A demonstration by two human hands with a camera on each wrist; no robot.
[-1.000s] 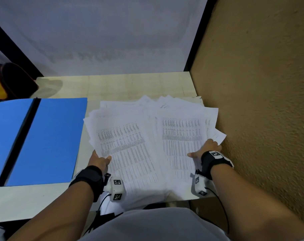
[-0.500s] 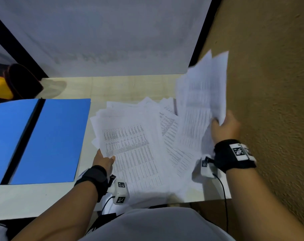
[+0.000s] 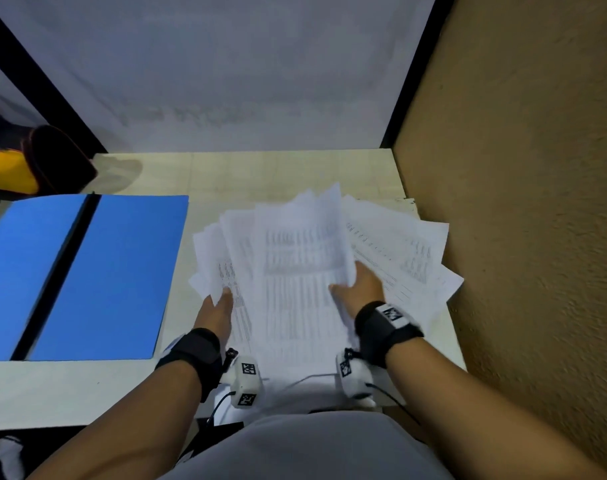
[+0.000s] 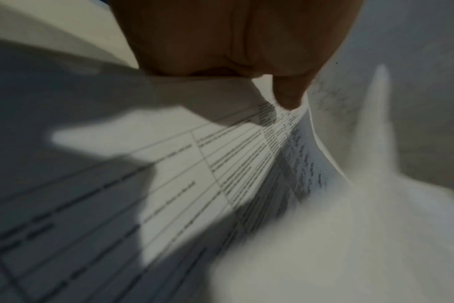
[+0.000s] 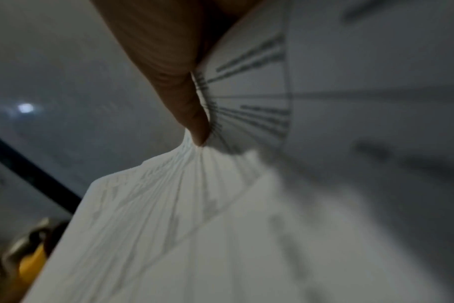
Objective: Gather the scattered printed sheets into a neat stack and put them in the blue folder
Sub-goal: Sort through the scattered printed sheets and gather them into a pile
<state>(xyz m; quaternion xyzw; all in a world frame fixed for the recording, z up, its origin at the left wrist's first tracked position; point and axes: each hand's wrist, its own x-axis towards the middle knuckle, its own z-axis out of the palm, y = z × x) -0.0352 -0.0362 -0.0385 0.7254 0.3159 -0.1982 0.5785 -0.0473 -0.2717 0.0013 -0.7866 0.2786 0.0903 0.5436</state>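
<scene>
White printed sheets lie fanned over the right half of the table. My right hand (image 3: 359, 285) grips a thick bundle of sheets (image 3: 295, 258) by its right edge, low over the left part of the pile. In the right wrist view my thumb (image 5: 192, 106) pinches that bundle (image 5: 169, 205). My left hand (image 3: 219, 301) holds the pile's left edge, its thumb (image 4: 288, 94) pressed on a printed table sheet (image 4: 194, 164). More loose sheets (image 3: 406, 258) stay spread to the right of my right hand. The blue folder (image 3: 122, 271) lies open and flat at the left.
A brown textured wall (image 3: 520, 237) runs close along the table's right edge. A white panel (image 3: 226, 81) closes the back. A dark and yellow object (image 3: 35, 161) sits at the far left beyond the folder. Bare tabletop (image 3: 260, 174) shows behind the sheets.
My right hand picked a bundle off the right side, lifted it upright, then brought it down and left over the left pile. My left hand stayed on the pile's left edge.
</scene>
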